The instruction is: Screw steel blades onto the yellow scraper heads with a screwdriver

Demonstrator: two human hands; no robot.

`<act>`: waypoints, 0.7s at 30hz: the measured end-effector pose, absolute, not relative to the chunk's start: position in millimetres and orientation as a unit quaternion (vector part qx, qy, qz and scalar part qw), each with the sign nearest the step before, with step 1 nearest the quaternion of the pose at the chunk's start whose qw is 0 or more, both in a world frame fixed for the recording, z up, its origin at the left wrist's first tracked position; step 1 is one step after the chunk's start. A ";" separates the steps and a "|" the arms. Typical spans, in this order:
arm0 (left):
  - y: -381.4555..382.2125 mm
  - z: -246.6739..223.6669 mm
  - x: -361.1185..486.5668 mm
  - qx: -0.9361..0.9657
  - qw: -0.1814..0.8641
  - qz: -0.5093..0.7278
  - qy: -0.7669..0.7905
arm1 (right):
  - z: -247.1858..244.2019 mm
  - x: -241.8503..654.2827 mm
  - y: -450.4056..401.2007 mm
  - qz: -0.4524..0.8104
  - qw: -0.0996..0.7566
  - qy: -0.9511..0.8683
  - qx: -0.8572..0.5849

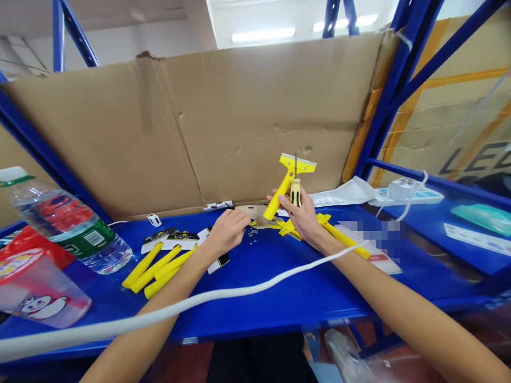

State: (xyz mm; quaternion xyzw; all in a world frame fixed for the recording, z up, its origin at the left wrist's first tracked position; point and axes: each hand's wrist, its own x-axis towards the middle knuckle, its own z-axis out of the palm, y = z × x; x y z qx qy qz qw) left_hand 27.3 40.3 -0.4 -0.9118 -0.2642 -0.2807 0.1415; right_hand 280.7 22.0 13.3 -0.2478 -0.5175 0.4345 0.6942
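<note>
right hand (299, 215) gripping yellow scraper (284, 183) and screwdriver (296, 192) | left hand (226, 231) open, palm-down, beside loose screws (253, 235)

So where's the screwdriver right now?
Head view, centre right: the screwdriver stands upright in the right hand, beside a yellow scraper above the blue bench.

On my left, water bottle (67, 226) lying on blue shelf (279, 287), printed plastic cup (43, 290) beside it. Ahead, cardboard sheet (255, 125). Far right, power strip (411, 196).

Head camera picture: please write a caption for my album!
A right hand holds a yellow-handled screwdriver against a yellow scraper while the left hand rests near tiny screws on a blue shelf.
</note>
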 end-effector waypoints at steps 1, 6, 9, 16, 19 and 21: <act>37.8 1.5 28.8 -0.913 0.157 -0.285 -0.247 | 13.1 280.1 21.8 0.438 0.689 -0.519 -0.253; 26.8 9.3 33.0 -0.902 0.209 -0.326 -0.190 | 7.3 275.0 21.8 0.462 0.662 -0.521 -0.277; 22.7 11.2 33.8 -0.903 0.208 -0.334 -0.174 | 7.5 272.6 19.4 0.499 0.648 -0.510 -0.268; 23.5 2.2 41.4 -0.855 0.036 -0.453 -0.251 | 16.6 277.0 13.4 0.571 0.603 -0.471 -0.299; 23.0 -0.7 49.4 -0.770 -0.161 -0.520 -0.334 | 18.1 279.7 15.0 0.597 0.592 -0.454 -0.296; 20.0 -0.2 55.0 -0.718 -0.312 -0.503 -0.367 | 18.4 280.3 16.7 0.615 0.583 -0.445 -0.289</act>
